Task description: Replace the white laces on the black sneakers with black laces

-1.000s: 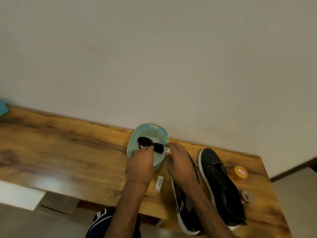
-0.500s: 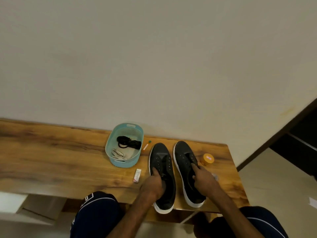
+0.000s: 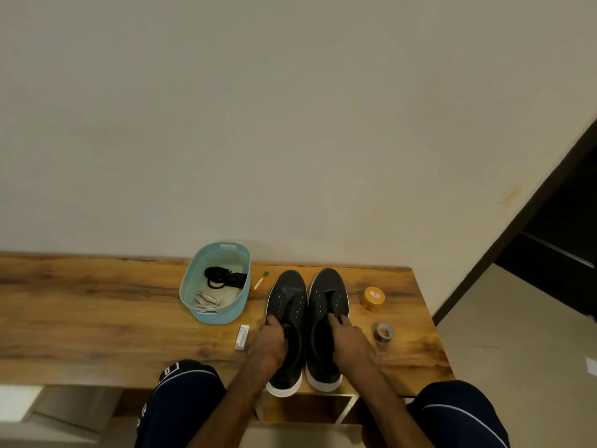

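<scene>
While gripping one sneaker in each hand, seems to be squaring the pair up on the wooden table (image 3: 97, 312), between unlacing and relacing, with no threading under way. Grips the left-hand sneaker (image 3: 288, 302) with the left hand (image 3: 269, 345), fingers curled over its outer collar. Grips the right-hand sneaker (image 3: 330, 294) with the right hand (image 3: 350, 345), fingertips hooked at the mouth by the tongue. Stands both shoes side by side and touching, toes pointing away from the hands, heels close to the wrists. Shows bare eyelets on both uppers, so judged as old lacing out and new lacing not begun. Finds the black laces (image 3: 224, 278) coiled in the teal basket (image 3: 189, 286), forward and to the left of the left hand and well apart from it, with the white laces (image 3: 205, 300) bundled in the same basket, nearer the hand. Cannot tell whether that black coil is one lace or two tangled together. Calls next for freeing one hand, most likely the left, reaching forward-left into the basket, lifting out a black lace, finding a tip and feeding it through the eyelets nearest the toe while steadying that shoe with the other hand. Also in reach: a small packet (image 3: 242, 337) just left of the left hand, a tape roll (image 3: 383, 332) just right of the right hand, an orange tub (image 3: 372, 298) beyond that.
</scene>
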{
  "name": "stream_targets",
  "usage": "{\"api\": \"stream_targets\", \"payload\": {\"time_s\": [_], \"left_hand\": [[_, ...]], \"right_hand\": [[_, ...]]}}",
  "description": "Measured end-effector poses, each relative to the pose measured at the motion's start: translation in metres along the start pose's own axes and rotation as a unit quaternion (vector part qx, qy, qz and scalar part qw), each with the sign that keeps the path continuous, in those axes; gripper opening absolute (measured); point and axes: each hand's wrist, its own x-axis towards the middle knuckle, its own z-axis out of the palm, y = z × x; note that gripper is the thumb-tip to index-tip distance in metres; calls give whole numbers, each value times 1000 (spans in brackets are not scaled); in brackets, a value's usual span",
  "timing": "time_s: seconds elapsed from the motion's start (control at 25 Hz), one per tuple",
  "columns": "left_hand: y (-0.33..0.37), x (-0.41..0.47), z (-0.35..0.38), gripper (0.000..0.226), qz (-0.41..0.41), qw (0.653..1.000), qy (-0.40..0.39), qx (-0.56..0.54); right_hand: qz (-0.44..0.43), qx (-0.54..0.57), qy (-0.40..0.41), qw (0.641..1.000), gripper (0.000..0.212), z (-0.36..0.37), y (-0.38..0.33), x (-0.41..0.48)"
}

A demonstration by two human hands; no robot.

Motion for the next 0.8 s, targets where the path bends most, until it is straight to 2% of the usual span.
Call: {"api": "stream_targets", "payload": {"time_s": [0.08,0.16,0.52,0.64,0.72,0.8], "left_hand": [[2,2,-3,52,-2,1000,4,-10],[1,0,-5,49,-8,1000,1,-24],[5,0,-9,43,-11,1000,-3,-29],[7,-7,-11,58,5,1000,-8,7],[9,-12,-20,71,39,998,30,38],[9,-14,-38,73,65,991,100,52]], "right_hand": [[13,28,7,1000,41,0,0,-2],[27,39,-8,999,31,3,-1,-7],[34,8,-18,999,42,10,2,-13],[35,-24,-23,999,43,13,-1,-13],[34,-50,14,998,45,9,-3,-11],[18,-55,86,995,46,3,-6,-9]]}}
